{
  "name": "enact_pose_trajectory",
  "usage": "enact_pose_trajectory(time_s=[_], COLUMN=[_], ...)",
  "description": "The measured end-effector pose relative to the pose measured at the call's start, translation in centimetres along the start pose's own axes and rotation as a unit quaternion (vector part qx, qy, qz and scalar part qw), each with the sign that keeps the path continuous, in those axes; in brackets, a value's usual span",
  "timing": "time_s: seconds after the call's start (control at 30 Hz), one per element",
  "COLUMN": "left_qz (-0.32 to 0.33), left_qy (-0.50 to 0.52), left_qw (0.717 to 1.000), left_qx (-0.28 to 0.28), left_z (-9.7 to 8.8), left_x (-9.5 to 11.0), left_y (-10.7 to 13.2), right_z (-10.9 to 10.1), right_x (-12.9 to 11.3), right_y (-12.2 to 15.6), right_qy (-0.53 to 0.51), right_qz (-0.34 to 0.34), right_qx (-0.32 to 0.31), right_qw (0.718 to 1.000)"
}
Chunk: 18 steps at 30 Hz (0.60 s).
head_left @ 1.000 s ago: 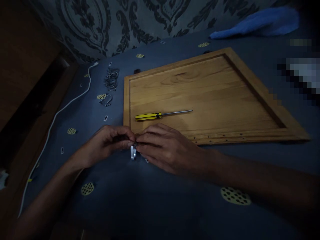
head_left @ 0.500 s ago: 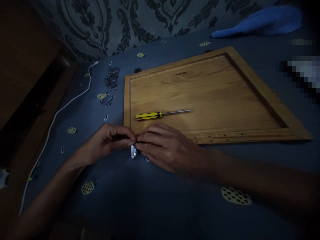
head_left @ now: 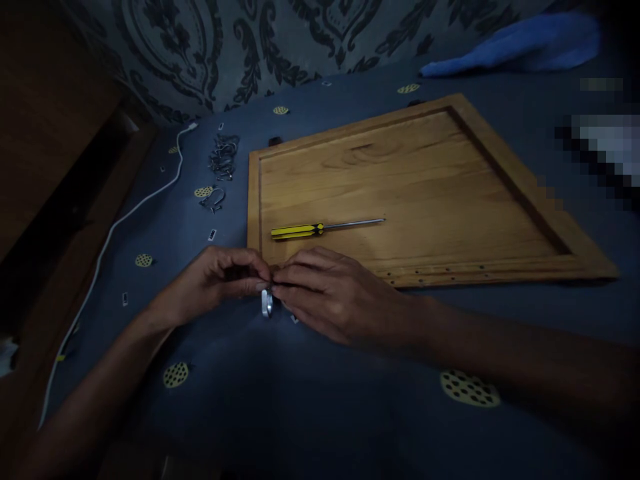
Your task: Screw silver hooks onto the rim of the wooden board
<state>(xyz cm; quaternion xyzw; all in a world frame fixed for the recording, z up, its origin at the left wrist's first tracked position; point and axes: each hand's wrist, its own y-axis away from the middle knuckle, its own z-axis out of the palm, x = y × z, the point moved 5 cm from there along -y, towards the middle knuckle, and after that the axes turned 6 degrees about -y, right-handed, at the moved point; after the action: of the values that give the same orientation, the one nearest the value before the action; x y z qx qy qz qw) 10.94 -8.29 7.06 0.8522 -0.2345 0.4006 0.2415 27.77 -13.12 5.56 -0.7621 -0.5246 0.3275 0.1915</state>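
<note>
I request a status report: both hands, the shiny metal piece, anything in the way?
Left hand and right hand together at shiny metal piece; exact grip hidden. Screwdriver on wooden panel, beyond hands. Nothing visibly blocking.

Curved silvery metal piece (head_left: 266, 304), partly hidden

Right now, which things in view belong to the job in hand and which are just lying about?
Likely in the job:
silver metal fitting at left hand and right hand
yellow-and-black screwdriver
framed wooden panel
loose curved metal pieces

Probably just lying about:
white cable
blue cloth
</note>
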Motion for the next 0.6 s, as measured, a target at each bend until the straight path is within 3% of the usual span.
enact_pose_trajectory(time_s=[0.33, 0.6], left_qz=[-0.009, -0.009], left_qy=[0.0, 0.072], left_qw=[1.0, 0.997], left_qx=[-0.009, -0.018], left_z=[-0.05, -0.06], left_x=[0.09, 0.17], left_y=[0.06, 0.42], right_z=[-0.11, -0.03], right_x=[0.05, 0.11], right_y=[0.03, 0.14], right_qy=[-0.007, -0.021], right_qz=[0.01, 0.016], right_qx=[0.014, 0.021], right_qw=[1.0, 0.999])
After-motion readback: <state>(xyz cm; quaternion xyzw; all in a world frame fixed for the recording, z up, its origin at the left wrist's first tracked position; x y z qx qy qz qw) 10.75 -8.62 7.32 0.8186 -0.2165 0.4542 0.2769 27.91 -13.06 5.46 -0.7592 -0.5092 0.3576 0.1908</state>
